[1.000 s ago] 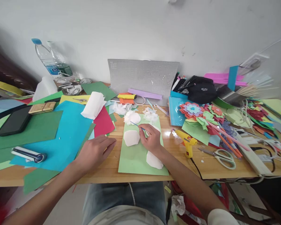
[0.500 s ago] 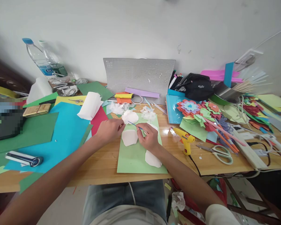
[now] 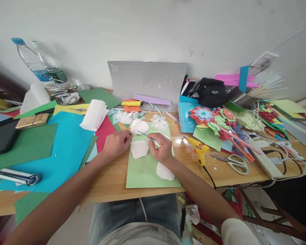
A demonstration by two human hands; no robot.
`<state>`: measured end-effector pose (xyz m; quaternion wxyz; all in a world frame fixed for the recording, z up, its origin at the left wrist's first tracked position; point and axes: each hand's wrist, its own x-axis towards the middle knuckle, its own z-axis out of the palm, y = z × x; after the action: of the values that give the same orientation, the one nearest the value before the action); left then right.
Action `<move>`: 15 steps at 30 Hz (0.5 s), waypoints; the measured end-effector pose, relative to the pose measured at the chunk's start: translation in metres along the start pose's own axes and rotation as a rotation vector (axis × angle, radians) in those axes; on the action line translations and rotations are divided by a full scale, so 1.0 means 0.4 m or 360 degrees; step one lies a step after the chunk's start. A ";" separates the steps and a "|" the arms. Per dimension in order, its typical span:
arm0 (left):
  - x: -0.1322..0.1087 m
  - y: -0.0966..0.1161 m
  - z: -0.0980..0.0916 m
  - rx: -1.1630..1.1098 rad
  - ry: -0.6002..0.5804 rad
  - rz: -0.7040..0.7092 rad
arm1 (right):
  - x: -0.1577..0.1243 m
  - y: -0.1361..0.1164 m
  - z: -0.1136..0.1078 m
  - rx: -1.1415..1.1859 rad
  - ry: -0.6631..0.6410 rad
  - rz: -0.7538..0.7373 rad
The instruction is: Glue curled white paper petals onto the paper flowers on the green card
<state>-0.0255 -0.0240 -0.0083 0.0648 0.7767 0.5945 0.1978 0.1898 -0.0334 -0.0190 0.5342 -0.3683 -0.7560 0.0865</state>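
Observation:
My right hand (image 3: pixel 161 148) grips a thin blue stick (image 3: pixel 143 134) like a pen, its dark point over a ruffled white paper piece (image 3: pixel 139 126). Close to that piece's left edge is my left hand (image 3: pixel 117 143), fingers curled in a pinch; what they hold, if anything, is hidden. Under the hands lies a light green sheet (image 3: pixel 142 175). It bears a white paper cutout (image 3: pixel 139 149) between the hands and another white cutout (image 3: pixel 165 171) beneath my right wrist. A further white piece is partly covered by my right hand.
Torn white scraps (image 3: pixel 126 117) lie behind the sheet, before a grey cutting mat (image 3: pixel 148 81) leaning on the wall. To the right are a yellow glue gun (image 3: pixel 199 149), scissors (image 3: pixel 233 162) and paper flowers (image 3: pixel 204 114). A white paper roll (image 3: pixel 94 115) and a stapler (image 3: pixel 19 177) are left.
The view has turned slightly right, so things sit further left in the picture. Both hands keep nearly the same pose, with the blue stick still over the ruffled white piece.

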 end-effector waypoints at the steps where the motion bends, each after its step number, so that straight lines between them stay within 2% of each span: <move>1: 0.000 -0.001 0.002 0.0007 0.0008 0.0016 | -0.001 0.003 0.002 0.0001 -0.0011 0.0000; 15: -0.002 -0.002 0.019 0.0112 0.0028 0.0071 | -0.009 0.008 0.012 -0.0048 -0.0107 -0.0009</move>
<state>-0.0232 -0.0234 -0.0157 0.0279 0.7898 0.5842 0.1850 0.1879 -0.0321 -0.0253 0.5032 -0.3710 -0.7757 0.0858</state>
